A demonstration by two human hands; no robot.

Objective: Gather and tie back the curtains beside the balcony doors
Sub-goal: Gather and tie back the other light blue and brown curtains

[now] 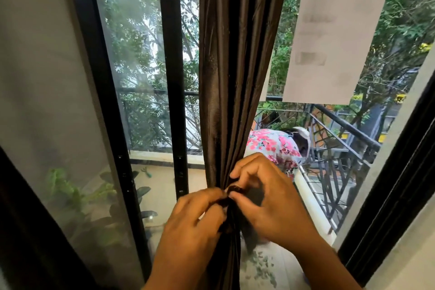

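Note:
A dark brown curtain hangs in front of the glass balcony door, bunched into a narrow column at waist height. A dark tie-back strip wraps the gathered part. My left hand pinches one end of the strip at the left of the bunch. From the right, my right hand pinches the other end with thumb and forefinger. Both hands meet at the front of the curtain, and the fabric below them is partly hidden.
Black door frames stand left of the curtain and at the far right. A white paper sheet sticks to the glass. Outside, a person in a floral top bends by the balcony railing. Potted plants show at lower left.

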